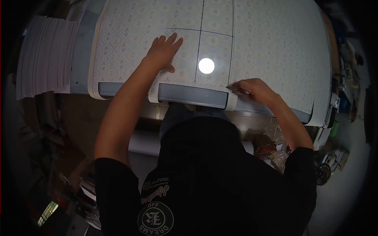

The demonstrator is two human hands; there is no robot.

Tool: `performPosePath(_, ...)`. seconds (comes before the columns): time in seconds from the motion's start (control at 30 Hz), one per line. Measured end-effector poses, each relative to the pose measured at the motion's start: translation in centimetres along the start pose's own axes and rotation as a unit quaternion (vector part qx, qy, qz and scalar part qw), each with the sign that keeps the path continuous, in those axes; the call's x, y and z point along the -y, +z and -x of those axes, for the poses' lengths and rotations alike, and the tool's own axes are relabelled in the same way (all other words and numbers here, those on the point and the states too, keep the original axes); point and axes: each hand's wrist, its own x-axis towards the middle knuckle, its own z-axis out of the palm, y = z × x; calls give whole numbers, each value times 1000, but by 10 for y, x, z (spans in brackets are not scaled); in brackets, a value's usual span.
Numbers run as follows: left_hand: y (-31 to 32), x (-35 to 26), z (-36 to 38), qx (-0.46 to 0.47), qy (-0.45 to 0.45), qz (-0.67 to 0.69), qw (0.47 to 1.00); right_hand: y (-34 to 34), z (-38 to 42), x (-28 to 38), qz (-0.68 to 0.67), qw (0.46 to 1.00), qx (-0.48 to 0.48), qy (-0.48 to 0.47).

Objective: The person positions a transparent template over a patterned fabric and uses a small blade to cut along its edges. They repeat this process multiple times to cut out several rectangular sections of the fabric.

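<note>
A pale sheet with a zigzag and floral pattern (275,51) covers the table, marked with straight dark lines that cross near its middle. My left hand (162,52) lies flat on the sheet, left of these lines, with its fingers spread. At the front edge, my right hand (254,90) is closed around a slim pointed tool (242,91); its exact kind does not show clearly. The tool's tip points left and is at the sheet's edge, near the right-hand dark line. Rectangular gaps along that edge leave narrow strips hanging and show the grey table surface (193,95).
A tall stack of white sheets (45,57) stands at the left. A bright round light spot (206,65) falls on the sheet. Below the table are a pale roll (143,142) and scattered scraps (277,133). Clutter lines the right side.
</note>
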Motion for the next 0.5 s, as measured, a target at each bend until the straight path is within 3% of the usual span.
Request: performPosePath(0.5,0,-4,-3,30,-11,-14,999,-11,-7,18,75,993,62,69)
